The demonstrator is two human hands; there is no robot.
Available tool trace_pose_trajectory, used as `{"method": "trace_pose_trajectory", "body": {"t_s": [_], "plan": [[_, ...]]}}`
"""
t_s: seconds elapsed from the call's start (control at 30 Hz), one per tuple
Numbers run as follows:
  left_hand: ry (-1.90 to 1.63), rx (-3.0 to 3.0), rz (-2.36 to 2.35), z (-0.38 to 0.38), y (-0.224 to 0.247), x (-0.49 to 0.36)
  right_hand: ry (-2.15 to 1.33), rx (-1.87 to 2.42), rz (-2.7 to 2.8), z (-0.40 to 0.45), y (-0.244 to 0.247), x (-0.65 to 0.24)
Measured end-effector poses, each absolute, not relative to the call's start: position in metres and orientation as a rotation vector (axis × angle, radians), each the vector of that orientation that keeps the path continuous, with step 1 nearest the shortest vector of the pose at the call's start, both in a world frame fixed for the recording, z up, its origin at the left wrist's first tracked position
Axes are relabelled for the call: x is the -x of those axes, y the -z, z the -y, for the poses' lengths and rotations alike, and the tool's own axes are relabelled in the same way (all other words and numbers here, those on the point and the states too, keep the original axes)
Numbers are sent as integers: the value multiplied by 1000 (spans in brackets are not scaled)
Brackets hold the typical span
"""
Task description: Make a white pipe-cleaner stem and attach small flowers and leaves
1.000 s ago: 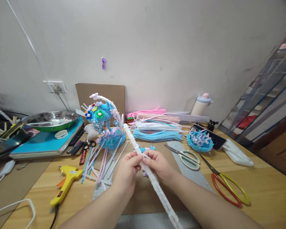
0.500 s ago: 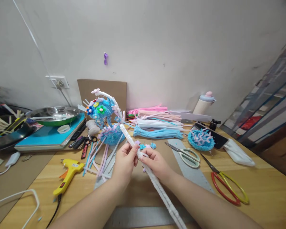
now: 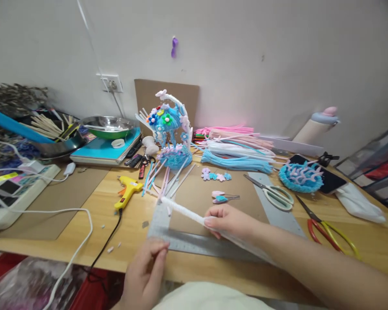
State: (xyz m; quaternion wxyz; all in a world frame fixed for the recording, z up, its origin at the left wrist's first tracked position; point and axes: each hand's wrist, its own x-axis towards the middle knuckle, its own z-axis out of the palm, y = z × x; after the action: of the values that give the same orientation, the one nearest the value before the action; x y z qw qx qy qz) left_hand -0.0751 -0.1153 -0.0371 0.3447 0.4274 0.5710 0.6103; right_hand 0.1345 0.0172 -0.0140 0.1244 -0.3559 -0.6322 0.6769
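Note:
My right hand (image 3: 228, 220) is closed around a long white fuzzy stem (image 3: 184, 211), which looks wrapped in pipe cleaner. Its tip points left over the grey mat (image 3: 184, 243), and the other end runs back under my right forearm. Lower left, near the table's front edge, my left hand (image 3: 147, 269) is apart from the stem, its fingers curled and thumb pressed to them; anything inside is hidden. Small pink and blue petal pieces (image 3: 220, 198) and a row of fuzzy flowers (image 3: 216, 175) lie beyond the stem.
A yellow glue gun (image 3: 128, 190) lies left, its black cord hanging off the edge. White-handled scissors (image 3: 273, 193) and red-and-yellow scissors (image 3: 330, 232) lie right. A blue fuzzy flowered ornament (image 3: 176, 157) stands behind, beside bundled pipe cleaners (image 3: 239, 160). A power strip (image 3: 19, 193) is far left.
My left hand has let go of the white stem and moved down and left. My right hand still holds the stem, now tilted flatter. The view has turned left and down.

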Motion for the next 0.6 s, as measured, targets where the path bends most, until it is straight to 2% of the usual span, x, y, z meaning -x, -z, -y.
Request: {"method": "trace_pose_trajectory", "body": {"t_s": [0.07,0.23,0.37,0.47,0.6], "plan": [[-1504,-1504,-1538,136,51,86,-1960,1054,1896,-13,9,-137],[-1639,-1592,-1609,141,57,90,-1651,885,1582,-22,-62,-138],[-1459,-1703,-1569,137,54,99,-1082,707,1139,-37,-99,-140],[-1444,-1793,-1682,142,63,113,-892,694,952,-33,-76,-140],[-1329,-2091,-1851,152,81,126,-965,820,821,-2,-19,-139]]}}
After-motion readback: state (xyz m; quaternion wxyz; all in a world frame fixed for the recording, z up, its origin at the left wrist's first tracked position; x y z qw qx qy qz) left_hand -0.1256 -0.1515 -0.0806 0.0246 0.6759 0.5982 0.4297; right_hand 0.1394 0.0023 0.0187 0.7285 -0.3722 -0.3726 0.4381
